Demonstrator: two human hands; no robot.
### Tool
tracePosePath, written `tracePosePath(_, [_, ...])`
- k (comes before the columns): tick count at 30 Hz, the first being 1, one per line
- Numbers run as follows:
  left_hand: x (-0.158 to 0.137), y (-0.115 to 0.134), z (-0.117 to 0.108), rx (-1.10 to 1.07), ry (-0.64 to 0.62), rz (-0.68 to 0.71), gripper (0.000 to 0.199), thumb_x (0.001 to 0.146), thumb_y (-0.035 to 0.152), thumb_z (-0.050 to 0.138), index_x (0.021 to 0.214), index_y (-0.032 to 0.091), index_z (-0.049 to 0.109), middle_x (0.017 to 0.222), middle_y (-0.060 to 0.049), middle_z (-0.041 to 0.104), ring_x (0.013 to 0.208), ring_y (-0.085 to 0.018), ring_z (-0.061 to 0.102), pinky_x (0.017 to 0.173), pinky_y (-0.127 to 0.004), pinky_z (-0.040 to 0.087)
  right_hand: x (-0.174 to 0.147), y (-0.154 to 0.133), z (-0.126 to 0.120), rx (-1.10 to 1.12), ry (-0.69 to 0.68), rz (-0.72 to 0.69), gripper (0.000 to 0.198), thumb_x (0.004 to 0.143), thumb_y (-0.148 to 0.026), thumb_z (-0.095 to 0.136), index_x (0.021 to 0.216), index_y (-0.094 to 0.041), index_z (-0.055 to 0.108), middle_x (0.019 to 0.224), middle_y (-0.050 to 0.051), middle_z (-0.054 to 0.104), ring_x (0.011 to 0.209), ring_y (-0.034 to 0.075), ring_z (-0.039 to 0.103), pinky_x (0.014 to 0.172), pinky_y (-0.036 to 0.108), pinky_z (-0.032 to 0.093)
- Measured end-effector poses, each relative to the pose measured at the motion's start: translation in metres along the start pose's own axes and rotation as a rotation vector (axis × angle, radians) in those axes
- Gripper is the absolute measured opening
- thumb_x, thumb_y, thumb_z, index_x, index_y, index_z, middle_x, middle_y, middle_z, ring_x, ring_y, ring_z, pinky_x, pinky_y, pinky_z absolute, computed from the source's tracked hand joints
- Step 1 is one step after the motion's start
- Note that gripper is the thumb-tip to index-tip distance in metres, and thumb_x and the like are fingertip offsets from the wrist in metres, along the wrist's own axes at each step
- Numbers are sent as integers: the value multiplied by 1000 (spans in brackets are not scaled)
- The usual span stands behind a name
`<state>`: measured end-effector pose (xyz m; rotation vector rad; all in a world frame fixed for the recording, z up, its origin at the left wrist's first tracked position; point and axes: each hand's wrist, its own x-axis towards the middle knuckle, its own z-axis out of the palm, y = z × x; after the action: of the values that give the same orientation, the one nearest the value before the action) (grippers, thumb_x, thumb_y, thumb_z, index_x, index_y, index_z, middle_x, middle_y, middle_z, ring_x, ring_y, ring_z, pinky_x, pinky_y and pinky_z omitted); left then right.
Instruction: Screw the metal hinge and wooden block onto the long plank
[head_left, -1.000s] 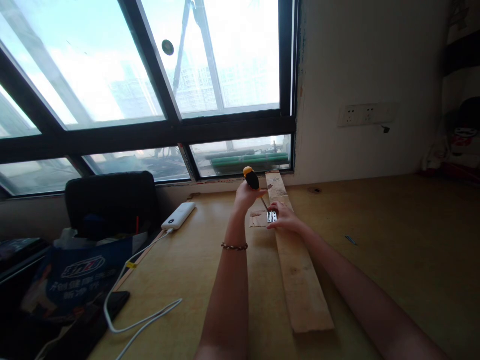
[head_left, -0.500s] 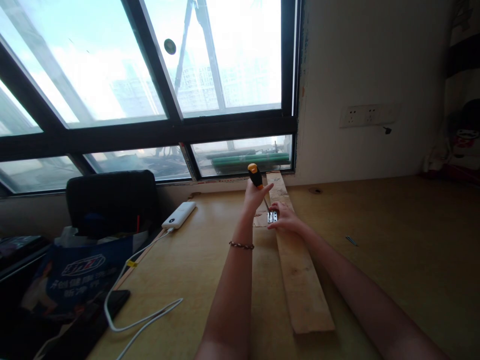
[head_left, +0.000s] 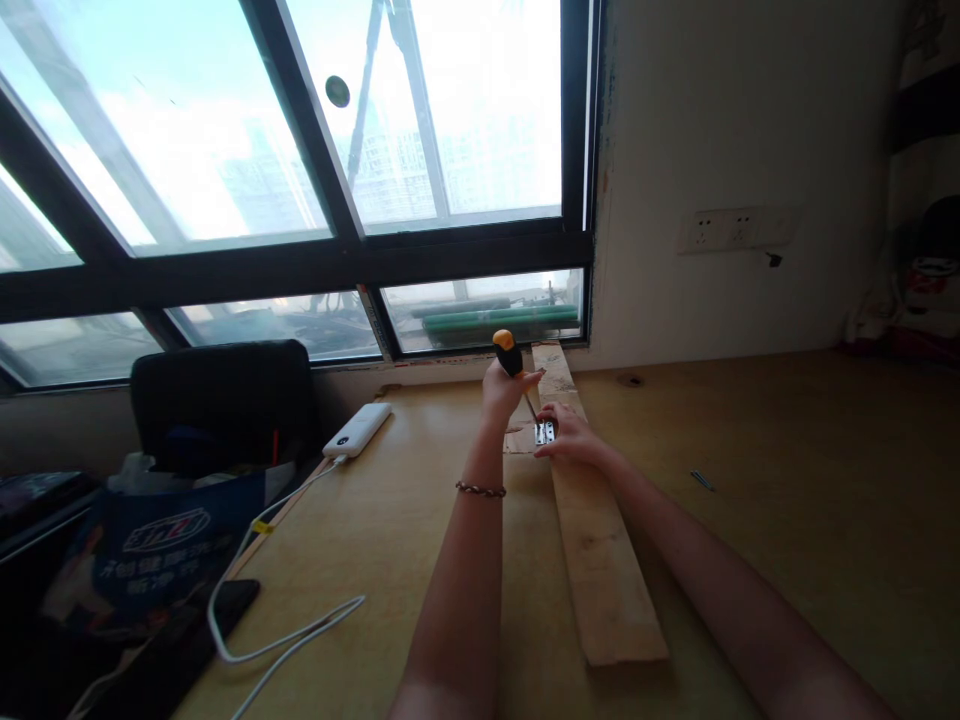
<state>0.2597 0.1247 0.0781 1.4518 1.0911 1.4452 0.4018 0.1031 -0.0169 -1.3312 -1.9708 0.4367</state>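
one hand (head_left: 504, 394) (the left) grips a screwdriver (head_left: 508, 354) at a hinge (head_left: 545, 434).

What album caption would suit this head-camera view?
Left hand grips a yellow-and-black screwdriver; right hand holds a metal hinge at the edge of a wooden board.

Backlit view. Daylight from window (head_left: 450, 110); panes glaring, buildings (head_left: 262, 180) washed out. Wall (head_left: 675, 120) dim; worktop (head_left: 795, 500) darkening rightward; bag (head_left: 150, 560) shadowed. Outer edges soft, stretched.
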Motion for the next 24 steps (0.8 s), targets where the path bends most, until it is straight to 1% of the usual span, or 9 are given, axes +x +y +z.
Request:
tracePosePath(3, [0, -2, 3, -123, -80, 7, 46, 50, 24, 75, 83, 15, 46, 60, 2, 58, 60, -16, 61, 58, -28, 48, -1, -1, -1, 6, -5, 6, 74, 41, -41, 81, 105, -19, 52, 111, 8, 56, 107, 26, 47, 89, 39, 37])
tracePosePath(5, [1, -2, 5, -138, -80, 14, 48, 50, 27, 75, 85, 16, 44, 61, 3, 56, 58, -15, 60, 59, -28, 47, -1, -2, -2, 10, -8, 5, 73, 41, -42, 81, 105, -19, 52, 110, 8, 57, 107, 26, 46, 89, 39, 37])
tracePosePath(6, [1, -2, 5, -97, -51, 33, 50, 49, 29, 76, 85, 16, 43, 62, 3, 54, 59, -14, 59, 59, -28, 47, -1, -2, -2, 10, -8, 2, 73, 42, -42, 81, 105, -18, 52, 110, 8, 57, 107, 26, 46, 89, 39, 37])
tracePosePath(9, [1, -2, 4, 112, 103, 119, 54, 44, 36, 79, 82, 17, 45, 66, 3, 51, 67, -16, 57, 62, -27, 43, -1, -1, -2, 10, -10, -1, 74, 41, -41, 81, 105, -18, 52, 111, 9, 56, 108, 27, 46, 89, 40, 37])
tracePosePath(11, [0, -1, 2, 217, 170, 156, 53, 43, 41, 78, 79, 18, 47, 68, 2, 50, 72, -17, 55, 64, -26, 41, -1, -1, -2, 14, -11, 2, 74, 42, -41, 81, 105, -19, 52, 110, 8, 57, 108, 27, 46, 90, 40, 36])
tracePosePath(15, [-4, 1, -2, 317, 178, 164, 49, 47, 46, 76, 75, 18, 48, 64, 2, 49, 66, -15, 52, 59, -24, 36, -1, -1, -2, 17, -11, 8, 73, 41, -40, 81, 105, -20, 52, 109, 8, 57, 108, 27, 46, 90, 40, 36])
tracePosePath(17, [-5, 2, -3, 352, 181, 178, 51, 48, 46, 75, 80, 17, 49, 64, 2, 50, 63, -14, 51, 57, -23, 35, -1, -1, -2, 15, -11, 7, 73, 41, -41, 81, 104, -19, 52, 110, 8, 56, 107, 26, 46, 89, 40, 37])
tracePosePath(20, [-4, 3, -5, 360, 174, 212, 59, 48, 43, 76, 94, 16, 50, 66, 2, 51, 61, -12, 49, 57, -22, 36, -1, 0, -2, 21, -15, 3, 73, 41, -41, 81, 104, -19, 52, 110, 8, 56, 106, 26, 46, 88, 39, 38])
tracePosePath(24, [-2, 3, -6, 275, 140, 188, 78, 43, 33, 80, 111, 16, 46, 66, 3, 54, 60, -12, 52, 59, -22, 38, 0, 0, -1, 26, -15, 5, 71, 42, -39, 81, 103, -20, 52, 109, 7, 56, 106, 26, 46, 88, 38, 37])
